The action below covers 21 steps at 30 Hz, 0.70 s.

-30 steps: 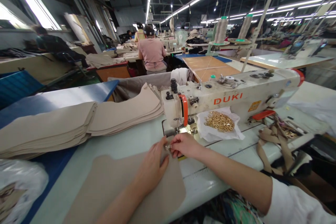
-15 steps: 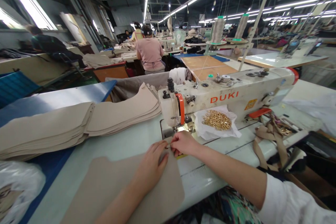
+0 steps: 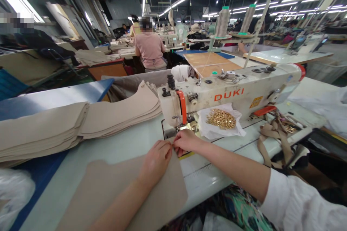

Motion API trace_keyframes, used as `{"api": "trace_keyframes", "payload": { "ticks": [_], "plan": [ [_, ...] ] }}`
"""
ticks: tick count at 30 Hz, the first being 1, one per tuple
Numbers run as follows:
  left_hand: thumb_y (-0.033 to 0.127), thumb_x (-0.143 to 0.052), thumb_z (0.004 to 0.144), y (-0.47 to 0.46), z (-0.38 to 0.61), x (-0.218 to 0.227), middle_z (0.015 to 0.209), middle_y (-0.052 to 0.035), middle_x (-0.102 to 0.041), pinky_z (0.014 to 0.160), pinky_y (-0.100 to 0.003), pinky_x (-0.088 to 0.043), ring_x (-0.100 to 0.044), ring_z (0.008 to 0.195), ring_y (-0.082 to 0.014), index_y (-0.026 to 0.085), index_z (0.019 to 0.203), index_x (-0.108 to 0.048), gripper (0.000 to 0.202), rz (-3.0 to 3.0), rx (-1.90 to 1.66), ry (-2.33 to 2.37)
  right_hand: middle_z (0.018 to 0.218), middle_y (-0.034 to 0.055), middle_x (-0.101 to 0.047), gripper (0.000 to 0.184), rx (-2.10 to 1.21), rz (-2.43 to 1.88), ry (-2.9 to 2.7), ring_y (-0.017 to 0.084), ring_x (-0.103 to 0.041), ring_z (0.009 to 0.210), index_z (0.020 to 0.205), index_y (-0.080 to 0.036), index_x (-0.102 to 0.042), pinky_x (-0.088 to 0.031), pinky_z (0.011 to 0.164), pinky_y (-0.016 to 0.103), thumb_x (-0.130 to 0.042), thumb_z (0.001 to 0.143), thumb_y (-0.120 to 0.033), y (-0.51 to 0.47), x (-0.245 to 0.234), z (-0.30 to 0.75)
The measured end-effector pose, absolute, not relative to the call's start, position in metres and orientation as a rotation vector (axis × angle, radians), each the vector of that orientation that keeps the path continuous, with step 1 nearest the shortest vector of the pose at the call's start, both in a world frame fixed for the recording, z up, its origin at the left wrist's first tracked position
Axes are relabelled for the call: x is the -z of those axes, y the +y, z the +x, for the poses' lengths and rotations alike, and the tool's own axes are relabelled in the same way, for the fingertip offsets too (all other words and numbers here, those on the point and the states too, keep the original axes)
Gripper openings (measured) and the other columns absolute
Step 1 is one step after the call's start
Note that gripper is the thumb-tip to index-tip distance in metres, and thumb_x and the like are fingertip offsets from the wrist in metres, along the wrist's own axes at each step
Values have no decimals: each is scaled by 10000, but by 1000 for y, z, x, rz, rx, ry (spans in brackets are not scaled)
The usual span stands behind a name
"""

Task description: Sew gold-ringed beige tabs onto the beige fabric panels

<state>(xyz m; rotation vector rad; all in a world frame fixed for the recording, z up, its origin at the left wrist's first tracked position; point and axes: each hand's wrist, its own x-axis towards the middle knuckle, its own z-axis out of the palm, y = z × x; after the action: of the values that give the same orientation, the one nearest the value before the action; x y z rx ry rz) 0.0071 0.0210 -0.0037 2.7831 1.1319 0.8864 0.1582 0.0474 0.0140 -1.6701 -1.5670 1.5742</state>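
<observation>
Beige fabric panel (image 3: 108, 178) lies on the pale surface (image 3: 46, 202), its long axis slanting up toward the white DUKI sewing machine (image 3: 230, 95). The left hand (image 3: 155, 162) and right hand (image 3: 185, 142) sit together, gripping its upper corner.

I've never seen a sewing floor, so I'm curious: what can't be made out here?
From the head camera:
- Where the left hand and right hand meet the beige fabric panel: hidden by the fingers.
- Needle of the DUKI sewing machine: too small to pick out.
- Exact count of gold rings: heaped, too small.
- White plastic bag: cut off by the left edge, blurred.
</observation>
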Motion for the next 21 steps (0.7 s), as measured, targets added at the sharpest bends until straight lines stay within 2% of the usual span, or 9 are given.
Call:
{"api": "trace_keyframes", "payload": {
  "ticks": [3, 6, 10, 12, 15, 21],
  "plan": [
    [126, -392, 868, 22, 7, 4, 736, -46, -640, 677, -298, -512, -583, 723, -177, 191, 706, -564, 245, 2773, -869, 1121, 466, -33, -565, 206, -1504, -1663, -1608, 97, -569, 387, 546, -166, -531, -421, 381, 160, -526, 725, -65, 45, -13, 160],
    [123, -417, 853, 23, 7, 5, 742, -39, -641, 680, -299, -508, -586, 725, -176, 196, 723, -562, 208, 2741, -878, 1142, 577, -16, -615, 161, -1357, -1634, -1657, 105, -596, 452, 654, -168, -578, -437, 436, 178, -509, 786, -106, 39, -12, 163],
    [121, -439, 841, 24, 6, 7, 783, -46, -654, 700, -312, -512, -593, 755, -183, 196, 760, -571, 172, 2704, -891, 1140, 748, 2, -663, 129, -1093, -1564, -1783, 130, -621, 670, 789, -183, -629, -460, 634, 215, -534, 803, -98, 21, -9, 177],
    [119, -439, 838, 24, 5, 7, 788, -46, -657, 703, -314, -514, -596, 761, -183, 197, 766, -574, 171, 2693, -897, 1126, 811, 21, -664, 140, -838, -1449, -2004, 153, -599, 784, 800, -182, -644, -446, 731, 246, -543, 809, -86, 8, -6, 187],
    [129, -435, 841, 25, 5, 7, 790, -46, -659, 713, -321, -515, -597, 768, -184, 199, 764, -576, 176, 2676, -895, 1121, 850, 56, -649, 145, -422, -1185, -2394, 178, -557, 843, 845, -164, -656, -440, 772, 276, -525, 850, -103, -10, -2, 204],
    [147, -437, 841, 27, 6, 3, 775, -37, -659, 704, -325, -515, -598, 757, -185, 206, 734, -566, 177, 2705, -831, 1140, 1014, 90, -622, 209, -78, -745, -2789, 186, -503, 1000, 1081, -150, -595, -424, 866, 309, -439, 946, -183, -26, -9, 223]
  ]
}}
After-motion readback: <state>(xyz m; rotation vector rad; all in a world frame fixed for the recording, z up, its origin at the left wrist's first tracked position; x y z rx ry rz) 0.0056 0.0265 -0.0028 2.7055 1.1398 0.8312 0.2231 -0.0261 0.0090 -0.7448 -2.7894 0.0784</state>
